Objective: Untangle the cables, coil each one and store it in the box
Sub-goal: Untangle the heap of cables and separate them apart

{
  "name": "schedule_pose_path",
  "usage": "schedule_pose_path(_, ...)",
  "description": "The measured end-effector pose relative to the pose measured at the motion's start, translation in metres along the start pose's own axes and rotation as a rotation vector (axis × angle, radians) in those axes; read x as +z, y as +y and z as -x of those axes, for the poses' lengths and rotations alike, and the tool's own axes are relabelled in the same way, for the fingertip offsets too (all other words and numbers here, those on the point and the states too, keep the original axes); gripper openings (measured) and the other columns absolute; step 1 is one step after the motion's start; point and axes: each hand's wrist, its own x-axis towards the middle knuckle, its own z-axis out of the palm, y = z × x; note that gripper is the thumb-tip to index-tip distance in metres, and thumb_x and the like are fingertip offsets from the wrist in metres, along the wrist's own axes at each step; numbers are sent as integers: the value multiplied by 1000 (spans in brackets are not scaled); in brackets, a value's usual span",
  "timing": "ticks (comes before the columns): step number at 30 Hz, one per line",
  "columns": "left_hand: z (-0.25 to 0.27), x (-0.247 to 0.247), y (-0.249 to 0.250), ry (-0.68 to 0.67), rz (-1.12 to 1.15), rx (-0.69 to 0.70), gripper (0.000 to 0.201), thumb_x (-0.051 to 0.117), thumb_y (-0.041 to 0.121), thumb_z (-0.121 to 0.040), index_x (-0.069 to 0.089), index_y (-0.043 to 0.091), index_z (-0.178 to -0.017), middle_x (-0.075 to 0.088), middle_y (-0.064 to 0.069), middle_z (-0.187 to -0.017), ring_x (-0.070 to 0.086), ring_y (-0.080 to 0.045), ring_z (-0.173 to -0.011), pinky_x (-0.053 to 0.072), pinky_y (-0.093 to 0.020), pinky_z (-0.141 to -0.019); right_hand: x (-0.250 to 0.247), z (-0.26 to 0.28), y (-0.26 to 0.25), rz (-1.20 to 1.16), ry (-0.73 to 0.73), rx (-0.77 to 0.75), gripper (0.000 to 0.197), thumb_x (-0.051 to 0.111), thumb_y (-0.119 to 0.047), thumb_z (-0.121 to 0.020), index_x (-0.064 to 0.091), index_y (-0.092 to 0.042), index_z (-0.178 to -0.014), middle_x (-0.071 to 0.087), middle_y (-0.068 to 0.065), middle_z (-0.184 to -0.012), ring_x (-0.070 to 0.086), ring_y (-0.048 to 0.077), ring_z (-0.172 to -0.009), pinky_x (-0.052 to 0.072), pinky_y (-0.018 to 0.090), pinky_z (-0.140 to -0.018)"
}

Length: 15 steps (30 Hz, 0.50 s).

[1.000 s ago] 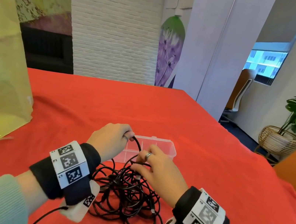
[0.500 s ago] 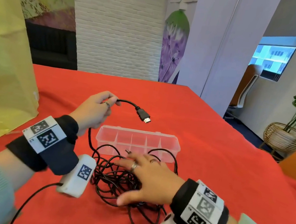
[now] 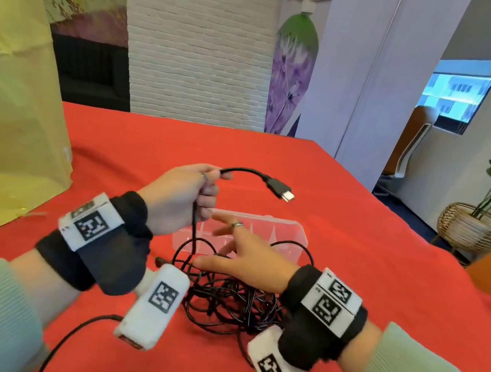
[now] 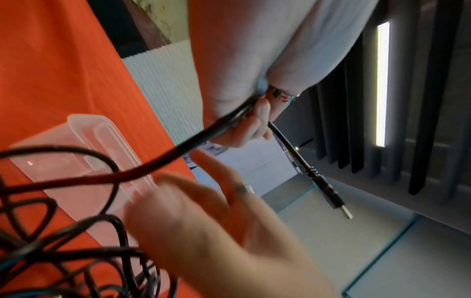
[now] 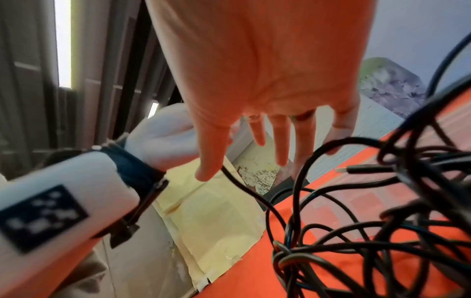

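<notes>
Left hand [image 3: 182, 198] up off the counter [image 3: 340, 249], fingers curled tight round a black cable [image 3: 241, 170] a little way back from its end. Flat metal-tipped plug [image 3: 280, 189] sticking out to the right, dangling in the air above the box [image 3: 290, 230]. Rest of that cable dropping straight down from the fist into the tangle of black cables [image 3: 231, 306] heaped on the red cloth, just in front of the box. Box clear plastic, open, split into compartments, no cable inside as far as visible; one loop from the tangle draped against its near wall. Right hand [image 3: 245, 259] flat and spread over the far side of the tangle, fingers straight, gripping nothing, fingertips reaching toward the hanging cable. Ring on one finger. Yellow paper bag [image 3: 9, 103] standing off to the left.
</notes>
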Motion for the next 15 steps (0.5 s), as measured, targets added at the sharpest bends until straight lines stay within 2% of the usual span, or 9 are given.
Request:
schedule_pose_path(2,1,9,-4,-66,-34,25,26,36,14,-100,61,10,-97,35,6,-57,33,-6,-46,29,-20,-47,5,-10,-8,44,-43,-6,51,62,-38,-87,46,-16,-130,57,-2,-122,57,9,-86,42,21,-77)
schedule_pose_path(4,2,7,-7,-80,-78,56,25,40,15,-99,65,11,-99,44,4,-64,42,-8,-55,34,-23,-55,10,-17,-11,22,-32,-31,26,54,-30,-94,61,-10,-109,64,1,-105,56,11,-77,41,18,-70)
schedule_pose_path(6,2,-2,-9,-3,-97,95,23,43,18,-98,66,16,-97,49,2,-73,47,-11,-66,39,-26,-63,14,-20,-10,-61,23,-37,26,44,-24,-99,62,-12,-84,66,3,-92,62,21,-74,41,13,-62)
schedule_pose_path(8,2,-19,-13,158,-169,129,18,45,25,-97,61,20,-91,51,2,-80,49,-12,-71,42,-26,-65,11,-20,-7,-131,117,-20,35,39,-25,-100,55,-18,-70,66,3,-88,67,27,-74,38,10,-56)
schedule_pose_path(10,3,-41,-23,294,-328,116,20,45,28,-97,51,17,-81,50,-1,-78,49,-14,-68,42,-27,-61,4,-19,-3,-147,182,-13,36,37,-29,-101,55,-21,-71,63,-1,-86,67,26,-76,41,15,-59)
schedule_pose_path(11,4,-51,-31,302,-443,75,22,45,27,-97,48,15,-78,51,-2,-75,50,-15,-63,41,-26,-57,0,-19,-1,-139,200,-7,36,36,-30,-101,57,-21,-73,61,-2,-85,64,23,-75,41,18,-61)
schedule_pose_path(13,7,-64,-51,185,-662,-88,18,46,21,-97,45,12,-82,59,-5,-72,53,-15,-50,39,-22,-46,-6,-18,2,-138,201,13,38,34,-32,-101,60,-19,-77,57,1,-87,57,19,-76,42,22,-65)
schedule_pose_path(15,12,-66,-74,18,-758,-258,9,47,17,-96,42,13,-90,63,-5,-77,57,-12,-46,38,-19,-41,-9,-17,2,-230,146,61,40,32,-34,-101,58,-19,-75,57,2,-85,56,18,-77,43,19,-63)
